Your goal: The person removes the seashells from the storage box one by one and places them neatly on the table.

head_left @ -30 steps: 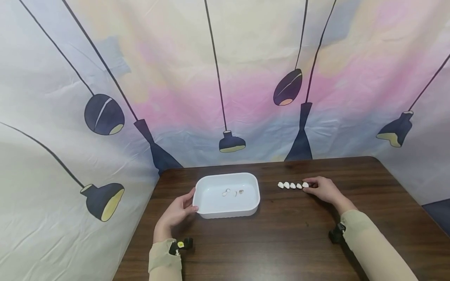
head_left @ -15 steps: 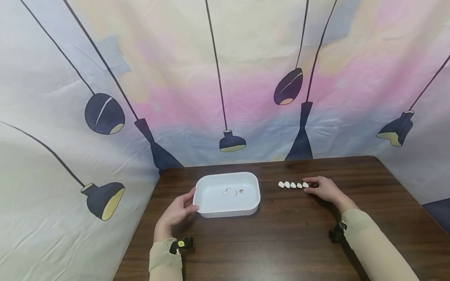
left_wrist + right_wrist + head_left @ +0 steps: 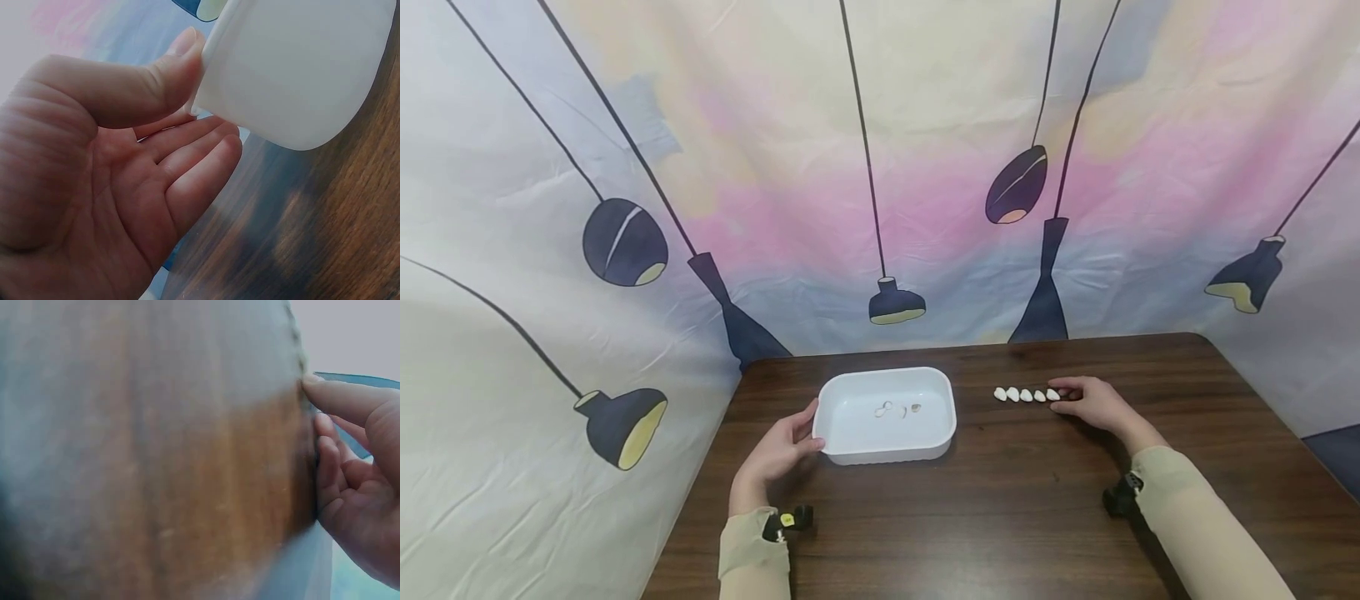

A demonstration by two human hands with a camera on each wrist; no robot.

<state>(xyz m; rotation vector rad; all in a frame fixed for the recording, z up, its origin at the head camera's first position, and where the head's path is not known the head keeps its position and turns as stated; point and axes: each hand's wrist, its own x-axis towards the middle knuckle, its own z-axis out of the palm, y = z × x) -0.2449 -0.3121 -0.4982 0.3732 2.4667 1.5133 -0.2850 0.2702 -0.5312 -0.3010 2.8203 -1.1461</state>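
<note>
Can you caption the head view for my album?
Left hand holds a white dish; right hand pinches the last of five white pieces.

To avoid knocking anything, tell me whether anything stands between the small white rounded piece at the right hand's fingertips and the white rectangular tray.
Yes: four similar pieces lie in a row left of that piece in the head view; past them, the tray's raised rim.
</note>
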